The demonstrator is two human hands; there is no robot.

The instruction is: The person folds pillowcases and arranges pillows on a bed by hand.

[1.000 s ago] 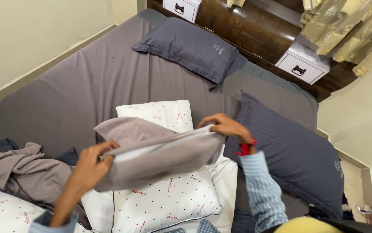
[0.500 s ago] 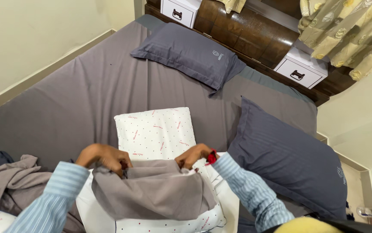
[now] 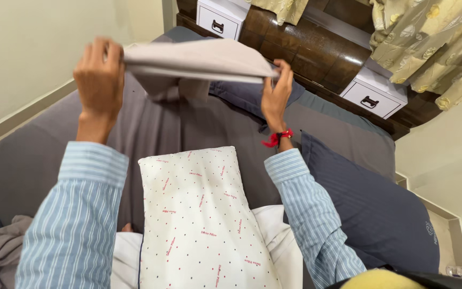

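Holding a grey pillowcase (image 3: 199, 60) stretched flat high above the bare white dotted pillow (image 3: 201, 214), with the left hand (image 3: 98, 80) clamped on its left edge, fingers curled together over the cloth, and the right hand (image 3: 276, 93) pinching its right corner, thumb and fingers closed on the fabric. Lying lengthwise between the two striped sleeves, that pillow, on a grey bed sheet (image 3: 38, 160); to its right a dark grey pillow (image 3: 370, 208), beyond it another dark pillow (image 3: 241, 93) partly hidden under the raised pillowcase. Further beyond the white pillow, a dark wooden headboard (image 3: 316, 45) flanked by two white drawer units (image 3: 373, 93).
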